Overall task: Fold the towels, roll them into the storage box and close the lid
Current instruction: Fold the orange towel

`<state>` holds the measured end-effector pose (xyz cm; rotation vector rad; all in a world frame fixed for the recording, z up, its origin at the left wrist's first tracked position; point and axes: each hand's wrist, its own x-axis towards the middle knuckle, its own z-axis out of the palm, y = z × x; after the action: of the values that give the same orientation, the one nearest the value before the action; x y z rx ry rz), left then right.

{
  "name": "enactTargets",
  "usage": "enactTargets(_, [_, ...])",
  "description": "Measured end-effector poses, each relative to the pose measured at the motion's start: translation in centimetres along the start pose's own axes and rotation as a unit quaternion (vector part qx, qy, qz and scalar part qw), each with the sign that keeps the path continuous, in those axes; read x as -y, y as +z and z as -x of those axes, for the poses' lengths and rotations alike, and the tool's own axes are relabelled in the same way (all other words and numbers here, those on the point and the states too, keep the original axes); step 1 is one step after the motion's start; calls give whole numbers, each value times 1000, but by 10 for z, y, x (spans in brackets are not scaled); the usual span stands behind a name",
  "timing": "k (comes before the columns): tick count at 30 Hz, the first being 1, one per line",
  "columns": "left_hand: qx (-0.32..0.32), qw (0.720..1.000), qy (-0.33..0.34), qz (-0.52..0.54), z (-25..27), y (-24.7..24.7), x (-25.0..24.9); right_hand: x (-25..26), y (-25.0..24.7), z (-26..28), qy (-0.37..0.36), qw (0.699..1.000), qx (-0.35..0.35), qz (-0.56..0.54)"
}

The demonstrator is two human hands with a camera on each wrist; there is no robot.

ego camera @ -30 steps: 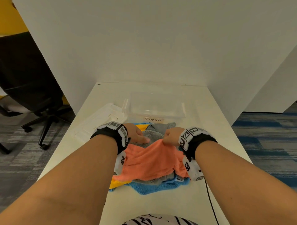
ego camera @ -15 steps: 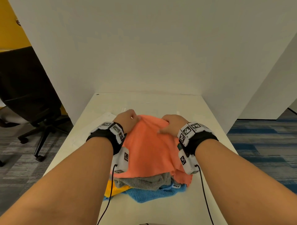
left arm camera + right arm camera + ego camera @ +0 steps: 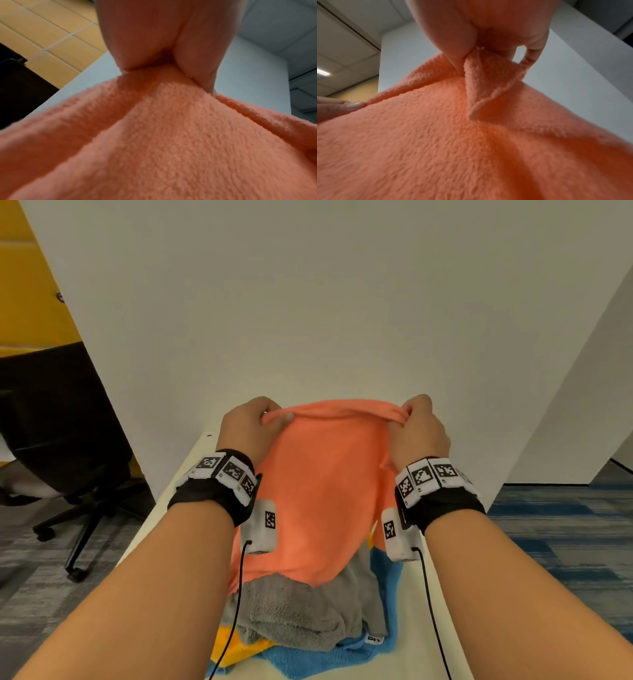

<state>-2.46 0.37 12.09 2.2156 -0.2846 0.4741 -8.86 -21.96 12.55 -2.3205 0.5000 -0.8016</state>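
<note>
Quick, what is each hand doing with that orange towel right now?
Left hand: closed, pinching the top left corner of the orange towel.
Right hand: closed, pinching the towel's top right corner, lifted above the pile.

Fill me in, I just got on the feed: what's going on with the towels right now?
A person is holding up the orange towel by its top edge, left hand pinching one corner and right hand pinching the other. It hangs over the pile on the table: a grey towel, a blue towel and a yellow towel, all unfolded. The storage box is hidden behind the lifted towel, so nothing looks packed yet.
</note>
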Motion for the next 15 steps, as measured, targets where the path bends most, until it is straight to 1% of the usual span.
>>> enactTargets(2, [13,999,14,-36,-3,-6,-4,1,-6,-6,6,1000,-16,1])
enactTargets(4, [25,999,10,-44,-4,-10,-6,-3,-9,-11,38,999,-2,23])
enactTargets(6, [35,999,3,-25,-4,-10,-7,-9,-7,-15,78,994,37,60])
enactTargets(8, [54,998,6,11,-3,-9,-10,-14,-3,-16,93,986,95,102])
enactTargets(9, [68,997,12,30,-3,-9,-13,-16,-1,-15,83,982,131,110])
enactTargets(11, [105,993,33,52,-1,-8,-20,-13,1,-12,38,973,212,86])
enactTargets(13, [152,985,55,61,1,-7,-29,-4,-1,-8,-17,960,279,28])
enactTargets(15, [203,974,76,62,3,-6,-37,3,-3,-4,-62,946,316,-43])
